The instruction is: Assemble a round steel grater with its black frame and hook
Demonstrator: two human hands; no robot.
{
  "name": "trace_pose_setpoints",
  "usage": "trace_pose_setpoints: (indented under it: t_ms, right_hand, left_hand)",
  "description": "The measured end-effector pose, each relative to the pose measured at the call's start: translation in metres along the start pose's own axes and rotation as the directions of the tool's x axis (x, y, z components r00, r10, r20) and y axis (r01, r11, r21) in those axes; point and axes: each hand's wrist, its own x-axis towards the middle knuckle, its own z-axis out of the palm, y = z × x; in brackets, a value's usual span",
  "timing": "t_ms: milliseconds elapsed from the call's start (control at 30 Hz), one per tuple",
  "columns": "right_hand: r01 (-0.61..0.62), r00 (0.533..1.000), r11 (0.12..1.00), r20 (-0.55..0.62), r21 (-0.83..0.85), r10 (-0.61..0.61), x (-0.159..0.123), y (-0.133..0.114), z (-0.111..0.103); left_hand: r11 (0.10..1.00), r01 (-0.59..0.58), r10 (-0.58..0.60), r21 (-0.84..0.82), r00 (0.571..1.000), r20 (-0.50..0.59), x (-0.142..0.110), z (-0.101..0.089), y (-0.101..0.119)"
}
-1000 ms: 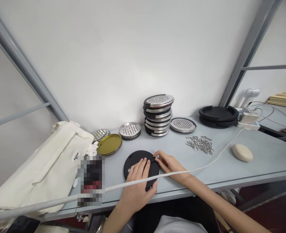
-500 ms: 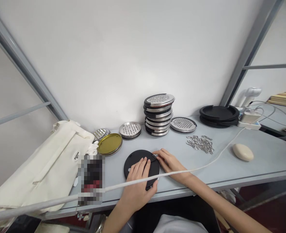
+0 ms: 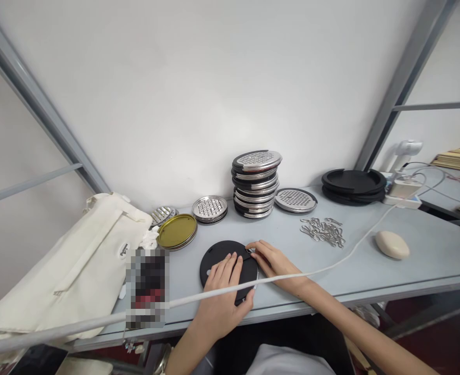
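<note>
A round black plastic disc (image 3: 216,255) lies on the grey table close to its front edge. Across its top rests my left hand (image 3: 222,299), open, fingers stretched flat and the thumb along the near rim. At the disc's upper right rim my right hand (image 3: 275,263) pinches a small metal clip (image 3: 248,251), partly hidden by the fingertips. A loose pile of similar metal clips (image 3: 323,232) lies to the right. Behind the disc rises a tall stack of round metal graters with black rims (image 3: 256,187).
A white cable (image 3: 311,273) runs across in front of both hands. Left are gold-coloured lids (image 3: 177,230), a flat grater (image 3: 209,208) and a cream bag (image 3: 77,265). Another grater (image 3: 295,200), black rings (image 3: 353,182), a power strip (image 3: 404,200) and a beige oval object (image 3: 392,245) are right.
Both hands keep their places on the disc, with almost no movement. The whole view has shifted very slightly.
</note>
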Motion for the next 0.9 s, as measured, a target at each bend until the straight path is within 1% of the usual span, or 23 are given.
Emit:
trace_pose_setpoints:
  t_ms: [267, 900]
  right_hand:
    - [-0.009, 1.000, 1.000, -0.007, -0.006, 0.009, 0.0004, -0.0040, -0.0015]
    - [-0.062, 0.998, 0.998, 0.024, -0.005, 0.062, -0.0010, -0.0056, -0.0018]
  left_hand:
    - [1.000, -0.009, 0.009, -0.006, 1.000, -0.011, -0.0011, 0.0008, 0.0000]
    - [1.000, -0.003, 0.003, 0.003, 1.000, 0.018, -0.0006, 0.0004, -0.0001]
